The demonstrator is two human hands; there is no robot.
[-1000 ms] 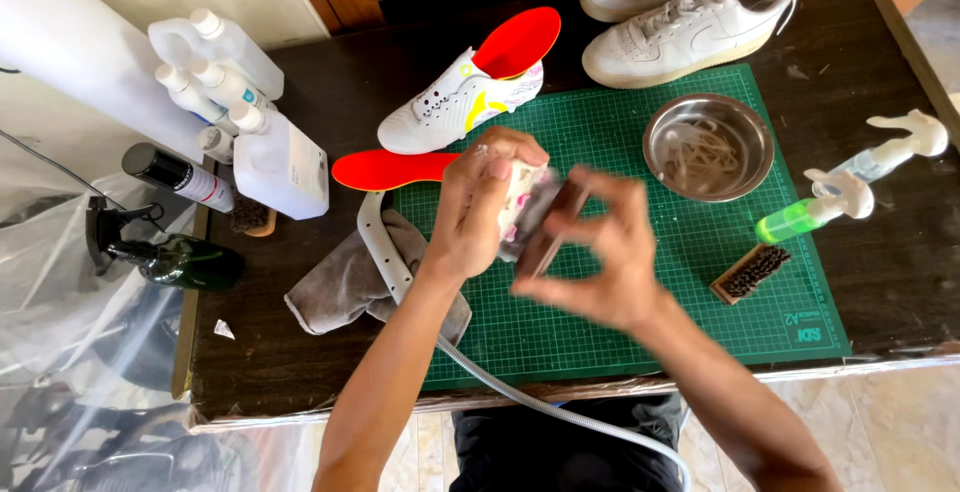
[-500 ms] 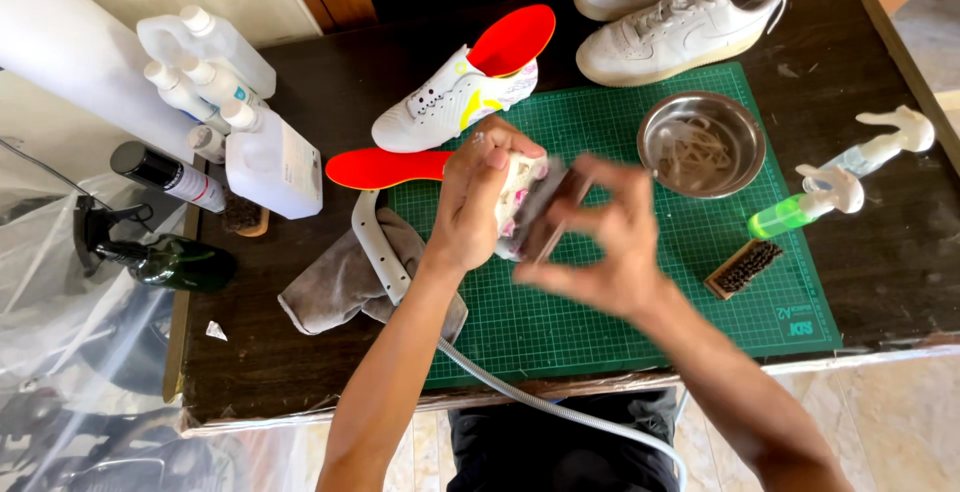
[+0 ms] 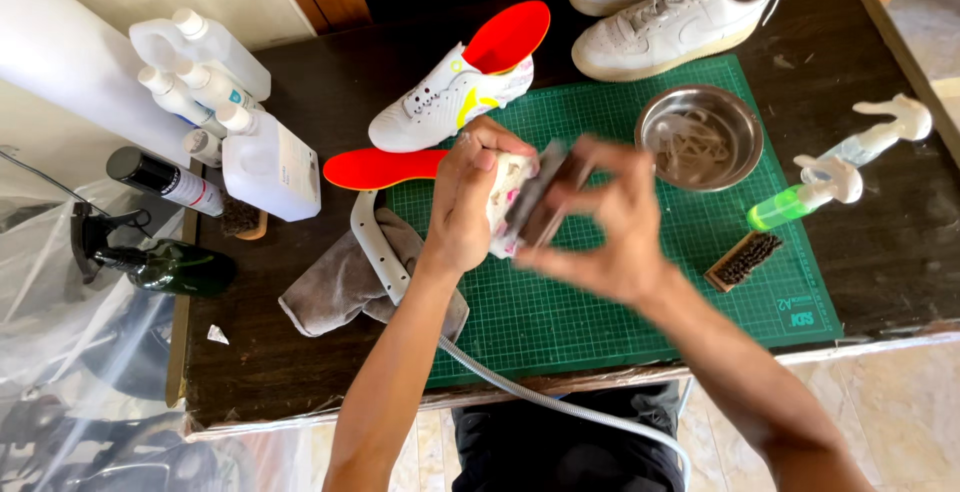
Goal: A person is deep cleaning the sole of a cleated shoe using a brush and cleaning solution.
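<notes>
Above the middle of the green cutting mat (image 3: 600, 322), the left hand (image 3: 470, 202) has its fingers wrapped tight around a white shoe (image 3: 503, 207), while the right hand (image 3: 610, 227) pinches what looks like a brush (image 3: 540, 192) against it, though motion blurs it. A hard stroke could twist the shoe loose, since only its near end sits inside the left fingers.

The brush (image 3: 545, 192) between the fingers (image 3: 610, 167) of the right hand (image 3: 610, 227) is blurred. Much of the shoe (image 3: 505, 202) is hidden under the fingers of the left hand (image 3: 470, 192). Both elbows are cut off below.
</notes>
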